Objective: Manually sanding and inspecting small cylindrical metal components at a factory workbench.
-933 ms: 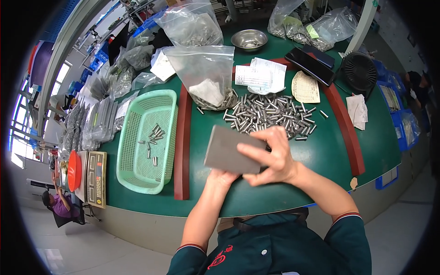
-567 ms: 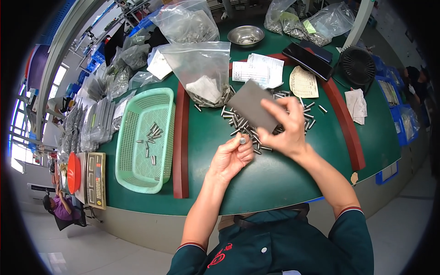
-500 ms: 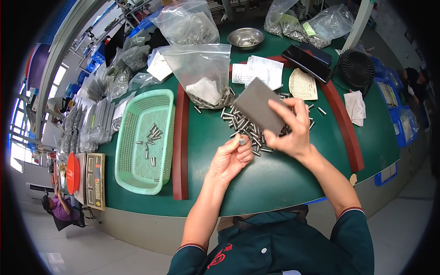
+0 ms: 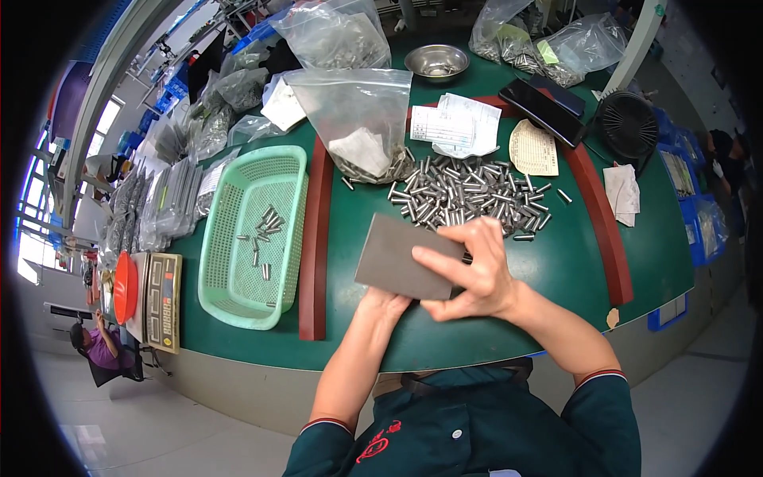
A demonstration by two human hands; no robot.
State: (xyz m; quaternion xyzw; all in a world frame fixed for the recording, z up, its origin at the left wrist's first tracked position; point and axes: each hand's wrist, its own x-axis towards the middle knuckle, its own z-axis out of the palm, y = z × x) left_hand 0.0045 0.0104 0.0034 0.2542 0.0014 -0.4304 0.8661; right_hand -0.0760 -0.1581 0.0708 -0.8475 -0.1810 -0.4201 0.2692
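Observation:
My right hand (image 4: 481, 274) grips a flat grey-brown rectangular pad (image 4: 401, 258), possibly a sanding pad, with its index finger stretched over the top face. Under the pad's near edge is my left hand (image 4: 384, 306); its fingers are hidden, so what they hold does not show. A heap of short shiny metal pins (image 4: 461, 191) lies on the green table (image 4: 397, 343), just beyond both hands. To the left, a light green plastic basket (image 4: 208, 274) has several similar pins on its bottom.
Dark red bars (image 4: 312, 270) flank the work area. Beyond the heap stand a clear bag of pins (image 4: 350, 103), papers (image 4: 457, 127) and a steel bowl (image 4: 436, 63). A phone (image 4: 543, 111) and a black fan (image 4: 625, 123) are at right. A scale (image 4: 164, 302) sits far left.
The pad has come down toward me and left, and now covers my left fingers. A metal pin showed in that hand before. The view has shifted slightly.

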